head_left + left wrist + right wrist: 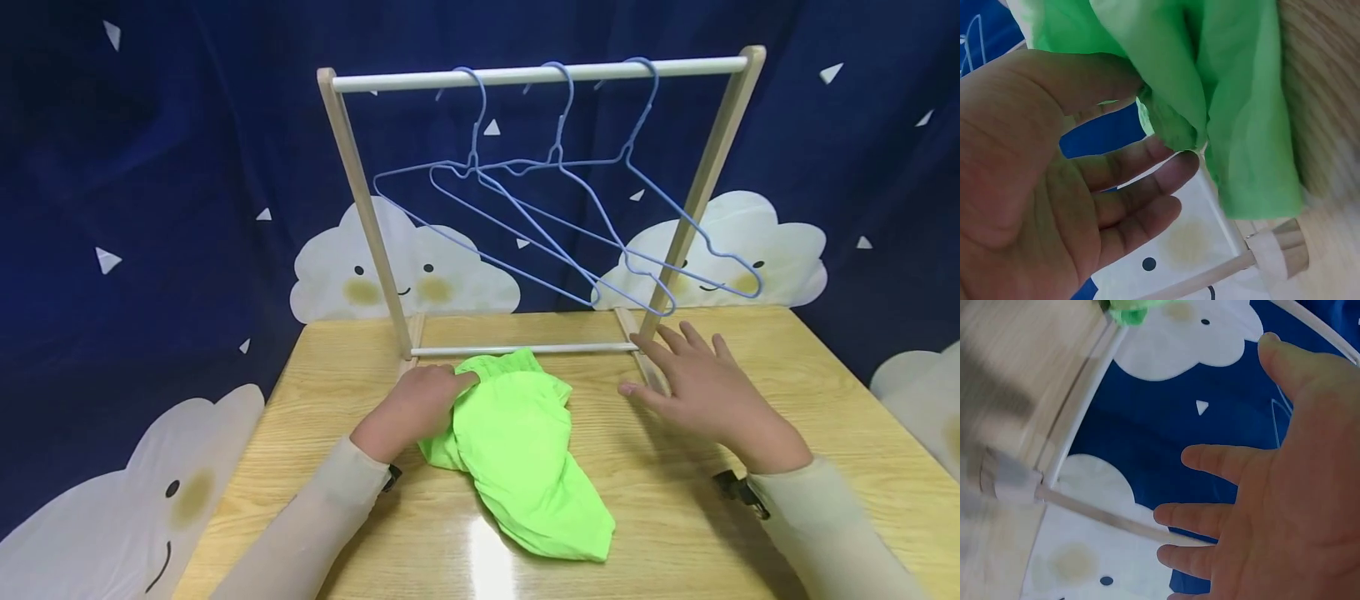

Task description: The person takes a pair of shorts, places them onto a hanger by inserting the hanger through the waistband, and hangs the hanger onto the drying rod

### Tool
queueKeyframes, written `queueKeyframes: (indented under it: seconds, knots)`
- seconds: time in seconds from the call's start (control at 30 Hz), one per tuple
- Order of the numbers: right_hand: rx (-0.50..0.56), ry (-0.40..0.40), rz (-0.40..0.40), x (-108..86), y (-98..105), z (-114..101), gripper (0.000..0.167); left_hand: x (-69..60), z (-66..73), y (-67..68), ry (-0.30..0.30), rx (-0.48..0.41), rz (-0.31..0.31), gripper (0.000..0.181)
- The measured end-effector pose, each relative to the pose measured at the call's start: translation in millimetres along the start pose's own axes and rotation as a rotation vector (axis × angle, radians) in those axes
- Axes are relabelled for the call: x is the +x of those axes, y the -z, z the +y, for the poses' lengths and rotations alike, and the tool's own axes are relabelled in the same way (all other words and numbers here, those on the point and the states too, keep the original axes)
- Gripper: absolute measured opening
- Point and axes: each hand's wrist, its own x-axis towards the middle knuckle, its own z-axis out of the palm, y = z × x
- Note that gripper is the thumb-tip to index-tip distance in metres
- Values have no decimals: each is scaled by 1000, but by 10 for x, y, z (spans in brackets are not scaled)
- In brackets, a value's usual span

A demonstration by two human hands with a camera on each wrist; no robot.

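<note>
A bright green garment (517,450) lies bunched on the wooden table, its cut not clear from the folds. At its upper left edge, my left hand (423,404) pinches the fabric between thumb and fingers. The left wrist view shows the thumb against the green cloth (1247,112), with the other fingers of the hand (1041,181) slightly bent behind the gathered edge. My right hand (701,392) hovers over the table to the right of the garment, fingers spread. Nothing is in that hand (1297,487) in the right wrist view.
Behind the garment stands a wooden rack with a white top rail (517,77) and a lower rail (525,349). Three blue wire hangers (558,154) hang from the top rail, overlapping. A dark blue curtain (187,167) with white clouds surrounds the table (352,533).
</note>
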Motion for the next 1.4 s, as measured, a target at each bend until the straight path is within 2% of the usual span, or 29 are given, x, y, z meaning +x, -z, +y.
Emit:
queueKeyframes:
  seconds: [0.13,0.27,0.47,0.63,0.8,0.9,1.03,1.17,1.3,1.4]
  knots:
    - [1,50,33,11,-80,-127,85,-19,-15,35,6,-22,7,52]
    - [44,119,96,30,-144,-293,74,-45,-13,127,15,-62,34,45]
    - [127,210,174,83,-125,-634,57,-125,49,332,-9,-143,121,34]
    - [169,278,239,127,-39,-949,47,-223,165,492,-30,-320,175,33]
    - [236,336,286,121,29,-1224,40,-249,399,646,-43,-513,145,44]
    - [256,371,304,119,33,-1355,39,-254,512,699,-72,-619,124,51]
    - [288,394,325,119,13,-1461,34,-254,624,726,-89,-765,110,55]
    - [320,394,350,121,-9,-1499,26,-276,693,732,-111,-877,124,57]
    - [346,387,359,128,-9,-1493,20,-291,721,736,-104,-923,175,59]
    - [371,387,356,139,8,-1487,20,-289,702,736,-48,-877,247,59]
